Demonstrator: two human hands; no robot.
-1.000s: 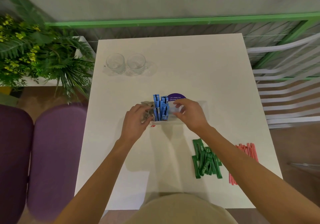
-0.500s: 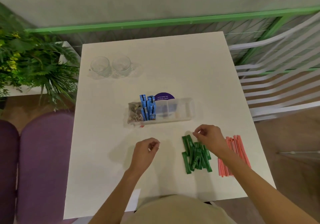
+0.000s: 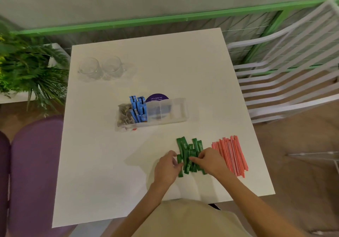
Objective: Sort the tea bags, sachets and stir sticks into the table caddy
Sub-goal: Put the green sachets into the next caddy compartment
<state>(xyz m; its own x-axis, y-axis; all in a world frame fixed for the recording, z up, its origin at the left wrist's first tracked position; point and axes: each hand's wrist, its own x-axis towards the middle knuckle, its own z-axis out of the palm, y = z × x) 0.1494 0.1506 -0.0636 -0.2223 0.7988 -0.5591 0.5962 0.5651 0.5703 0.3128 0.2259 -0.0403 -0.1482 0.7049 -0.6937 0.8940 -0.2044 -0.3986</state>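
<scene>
Near edge: left hand (image 3: 167, 167) and right hand (image 3: 211, 161) flank the green sachets (image 3: 189, 150), which lie in a loose overlapping pile on the white table (image 3: 110, 172), right of centre. The fingers of both hands are curled in and pinch sachets, left at the pile's left edge, right at its middle.

Handling, my read:
- Light, thin, glossy wrappers that bend easily, so they'll likely slide over each other and fan out.
- Square the pile up first, then squeeze the bundle across its middle. An end grip would let it droop.

Just right of the pile: red stir sticks (image 3: 230, 154), laid parallel and not touching the sachets. They look stiff, light and prone to rolling, so a right-wrist sweep could scatter them.

Further back, centre: clear caddy (image 3: 176, 120), well apart from the pile. Tea bags (image 3: 125, 114) sit in the left end, blue sachets (image 3: 137, 108) stand next to them, and the right compartments look free. A purple round card (image 3: 156, 97) stands behind it. The path from pile to caddy is open table.

Far left: 2 glasses (image 3: 100, 68), out of the way.
</scene>
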